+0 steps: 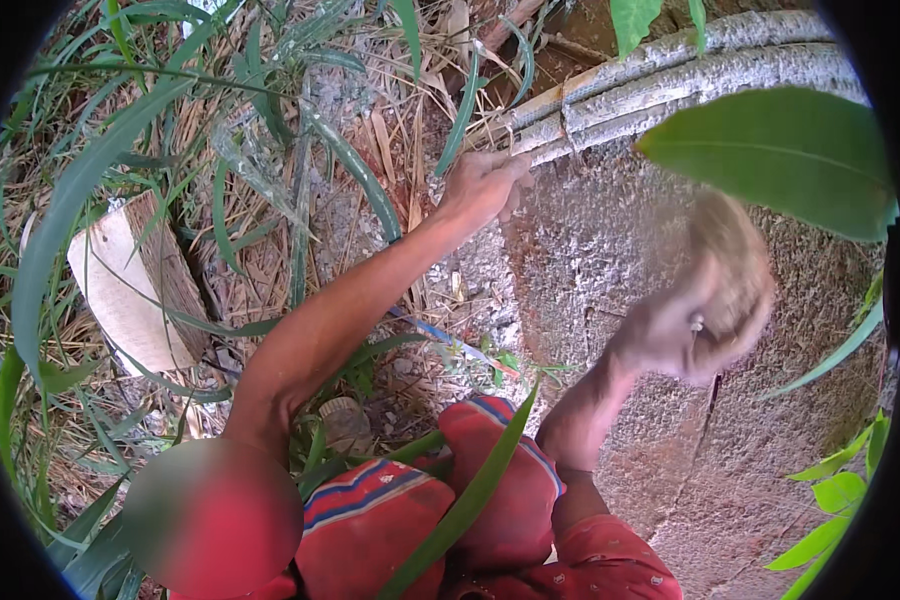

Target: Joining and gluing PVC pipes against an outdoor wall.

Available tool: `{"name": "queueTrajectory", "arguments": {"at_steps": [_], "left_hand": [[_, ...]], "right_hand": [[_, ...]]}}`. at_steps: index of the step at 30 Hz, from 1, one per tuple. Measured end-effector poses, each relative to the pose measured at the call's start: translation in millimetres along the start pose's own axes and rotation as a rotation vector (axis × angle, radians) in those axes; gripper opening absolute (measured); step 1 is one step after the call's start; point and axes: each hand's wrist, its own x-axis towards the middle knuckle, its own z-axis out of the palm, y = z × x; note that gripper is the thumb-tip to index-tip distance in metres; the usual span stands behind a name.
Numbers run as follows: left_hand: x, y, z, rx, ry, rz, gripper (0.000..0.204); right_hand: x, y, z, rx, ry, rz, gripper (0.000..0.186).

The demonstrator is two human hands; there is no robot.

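My left hand [485, 190] is closed on the lower edge of pale, crusted pipe-like lengths [650, 95] that curve along the top of a rough concrete surface [610, 450]. My right hand [685, 320], smeared by motion, is over that surface at the right, with a blurred brown mass [730, 250] in or against it; its fingers and what they hold cannot be made out. Red striped clothing [370, 515] is below both arms.
A pale cut block [130, 285] lies in dry grass and long leaves at the left. A blue strand [435, 335] crosses the ground. A large green leaf [765, 160] overhangs the upper right. A blurred patch covers the lower left.
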Motion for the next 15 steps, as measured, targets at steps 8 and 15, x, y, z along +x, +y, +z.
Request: {"name": "queueTrajectory", "arguments": {"at_steps": [8, 15], "left_hand": [[2.1, -18.0, 2.9, -0.222, 0.107, 0.01, 0.032], [-0.6, -13.0, 2.5, -0.209, 0.025, -0.045, 0.029]], "right_hand": [[11.1, -27.0, -3.7, -0.108, -0.068, 0.203, 0.035], [-15.3, -8.0, 10.1, -0.49, -0.533, 0.353, 0.047]]}}
